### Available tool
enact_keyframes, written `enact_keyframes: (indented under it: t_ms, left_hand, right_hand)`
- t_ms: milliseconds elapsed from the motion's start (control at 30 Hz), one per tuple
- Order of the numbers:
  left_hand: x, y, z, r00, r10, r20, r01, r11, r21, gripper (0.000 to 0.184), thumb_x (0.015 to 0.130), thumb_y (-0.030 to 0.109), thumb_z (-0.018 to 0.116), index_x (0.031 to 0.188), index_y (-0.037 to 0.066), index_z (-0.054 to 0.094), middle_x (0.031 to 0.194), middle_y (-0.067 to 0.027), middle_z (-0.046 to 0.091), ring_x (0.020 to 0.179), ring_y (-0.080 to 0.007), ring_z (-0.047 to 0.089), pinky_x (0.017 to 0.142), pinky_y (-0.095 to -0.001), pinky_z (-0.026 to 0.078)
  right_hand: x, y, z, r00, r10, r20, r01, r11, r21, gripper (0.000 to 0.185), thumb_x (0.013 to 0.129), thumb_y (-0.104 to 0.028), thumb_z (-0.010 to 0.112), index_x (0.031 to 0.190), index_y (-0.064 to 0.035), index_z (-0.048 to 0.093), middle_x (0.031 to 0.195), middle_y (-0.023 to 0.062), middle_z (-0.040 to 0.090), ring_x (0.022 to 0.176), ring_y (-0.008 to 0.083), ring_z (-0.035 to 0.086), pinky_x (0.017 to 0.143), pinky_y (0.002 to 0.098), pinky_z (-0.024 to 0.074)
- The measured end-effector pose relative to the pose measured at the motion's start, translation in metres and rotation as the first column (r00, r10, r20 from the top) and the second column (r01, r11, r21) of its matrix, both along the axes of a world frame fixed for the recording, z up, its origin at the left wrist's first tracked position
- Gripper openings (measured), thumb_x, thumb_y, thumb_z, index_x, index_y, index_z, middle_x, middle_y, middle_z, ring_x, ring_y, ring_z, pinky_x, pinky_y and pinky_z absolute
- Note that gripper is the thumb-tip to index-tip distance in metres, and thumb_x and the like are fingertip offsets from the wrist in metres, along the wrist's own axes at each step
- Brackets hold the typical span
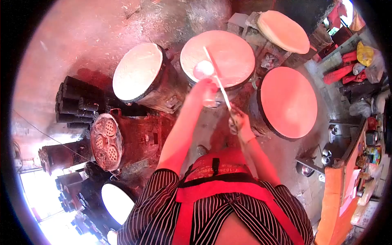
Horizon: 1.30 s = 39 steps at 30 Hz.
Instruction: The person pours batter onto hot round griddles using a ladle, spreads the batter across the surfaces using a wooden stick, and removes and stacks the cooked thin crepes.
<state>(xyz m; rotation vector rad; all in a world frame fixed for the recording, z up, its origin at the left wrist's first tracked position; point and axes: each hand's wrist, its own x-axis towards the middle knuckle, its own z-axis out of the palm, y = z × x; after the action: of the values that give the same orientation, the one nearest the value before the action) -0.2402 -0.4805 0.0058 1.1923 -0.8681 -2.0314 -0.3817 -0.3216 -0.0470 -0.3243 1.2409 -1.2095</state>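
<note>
A round griddle [234, 51] in front of me has a pale, smooth layer across its surface. Over its near edge, my left hand [207, 87] is closed around a small ladle-like scoop [203, 70] with a round, bright bowl; its handle is mostly hidden by my fingers. My right hand [240, 121], also closed, grips the lower end of a long, thin, pale stick [218, 75]. The stick slants up and left across the griddle, just right of the scoop. Whether it touches the surface I cannot tell.
More round griddles stand left [138, 72] and right [288, 102]. A pale round sheet [283, 32] lies at the upper right. At left are a stove [107, 141] with perforated briquettes and stacked dark cylinders [77, 100]. An orange-sided counter [331, 200] stands at right.
</note>
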Motion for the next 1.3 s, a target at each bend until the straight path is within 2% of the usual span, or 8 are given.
enact_keyframes:
  t_ms: [67, 200, 267, 433, 533, 967, 1133, 1300]
  left_hand:
    - [0.048, -0.007, 0.018, 0.603, 0.250, -0.757, 0.414, 0.713, 0.566, 0.014, 0.095, 0.011, 0.043, 0.096, -0.002, 0.048, 0.066, -0.0031, 0.043, 0.049, -0.0110, 0.043, 0.039, -0.0217, 0.036]
    - [0.065, 0.014, 0.047, 0.741, 0.148, -0.655, 0.258, 0.838, 0.481, 0.018, 0.097, 0.012, 0.041, 0.098, -0.005, 0.044, 0.067, -0.0018, 0.040, 0.048, -0.0064, 0.037, 0.036, -0.0158, 0.032]
    - [0.071, 0.012, 0.056, 0.788, 0.164, -0.594, 0.235, 0.811, 0.536, 0.015, 0.095, 0.010, 0.043, 0.099, -0.004, 0.044, 0.067, -0.0015, 0.041, 0.048, -0.0053, 0.037, 0.036, -0.0147, 0.031]
    - [0.112, 0.061, 0.066, 0.896, 0.142, -0.421, 0.071, 0.890, 0.451, 0.015, 0.093, 0.010, 0.047, 0.103, -0.002, 0.046, 0.068, 0.0014, 0.041, 0.048, -0.0032, 0.036, 0.036, -0.0139, 0.030]
    - [0.154, 0.105, 0.051, 0.947, 0.143, -0.289, -0.009, 0.907, 0.420, 0.007, 0.091, 0.011, 0.050, 0.092, 0.005, 0.048, 0.067, 0.0038, 0.040, 0.049, -0.0025, 0.036, 0.036, -0.0143, 0.026]
    - [0.216, 0.198, -0.002, 0.873, 0.468, -0.141, -0.425, 0.869, 0.252, 0.030, 0.090, 0.037, 0.057, 0.092, 0.008, 0.048, 0.063, 0.0062, 0.037, 0.045, -0.0015, 0.030, 0.038, -0.0159, 0.023]
    - [0.229, 0.193, 0.004, 0.771, 0.632, -0.084, -0.582, 0.751, 0.312, 0.012, 0.090, 0.016, 0.054, 0.094, 0.005, 0.052, 0.062, 0.0039, 0.041, 0.043, -0.0031, 0.031, 0.037, -0.0170, 0.022]
    - [0.229, 0.204, 0.017, 0.461, 0.874, -0.151, -0.773, 0.480, 0.415, 0.019, 0.089, 0.013, 0.054, 0.102, -0.001, 0.052, 0.070, 0.0007, 0.043, 0.047, -0.0031, 0.034, 0.038, -0.0166, 0.025]
  right_hand:
    - [-0.027, -0.009, 0.007, 0.977, -0.037, -0.209, 0.004, 0.987, -0.160, 0.033, 0.090, -0.029, 0.058, 0.122, -0.0222, 0.056, 0.051, -0.0063, 0.039, 0.032, 0.0065, 0.029, 0.032, 0.0231, 0.0239]
    - [-0.060, -0.035, 0.005, 0.905, -0.109, -0.410, 0.092, 0.994, -0.061, 0.030, 0.091, -0.016, 0.053, 0.119, -0.0047, 0.059, 0.065, 0.0048, 0.058, 0.050, 0.0098, 0.053, 0.043, 0.0266, 0.0410]
    - [-0.037, -0.019, -0.051, 0.628, -0.247, -0.738, -0.210, 0.859, -0.466, 0.033, 0.092, -0.016, 0.053, 0.121, -0.0002, 0.056, 0.114, 0.0136, 0.063, 0.106, 0.0193, 0.057, 0.091, 0.0291, 0.0416]
    - [-0.018, 0.024, -0.036, 0.646, 0.066, -0.760, -0.246, 0.961, -0.126, 0.035, 0.089, -0.011, 0.057, 0.122, -0.0005, 0.055, 0.122, 0.0142, 0.058, 0.110, 0.0164, 0.054, 0.094, 0.0274, 0.0389]
    - [-0.030, 0.026, -0.007, 0.662, -0.360, -0.658, 0.153, 0.924, -0.352, 0.044, 0.082, -0.012, 0.060, 0.125, -0.0037, 0.053, 0.118, 0.0154, 0.060, 0.107, 0.0161, 0.057, 0.089, 0.0287, 0.0427]
    - [0.171, 0.005, 0.045, 0.200, 0.236, -0.951, -0.917, 0.388, -0.097, 0.046, 0.076, -0.012, 0.060, 0.120, -0.0083, 0.048, 0.099, 0.0185, 0.062, 0.090, 0.0337, 0.062, 0.077, 0.0416, 0.0498]
    - [0.190, -0.073, 0.052, 0.602, 0.659, -0.451, -0.798, 0.472, -0.375, 0.030, 0.095, -0.024, 0.044, 0.094, -0.0014, 0.063, 0.093, 0.0110, 0.065, 0.090, 0.0265, 0.062, 0.082, 0.0362, 0.0470]
    - [0.134, -0.294, 0.043, 0.081, -0.071, -0.994, -0.972, 0.215, -0.094, 0.018, 0.090, -0.019, 0.050, 0.097, -0.0131, 0.065, 0.095, 0.0056, 0.068, 0.082, 0.0186, 0.065, 0.076, 0.0321, 0.0515]
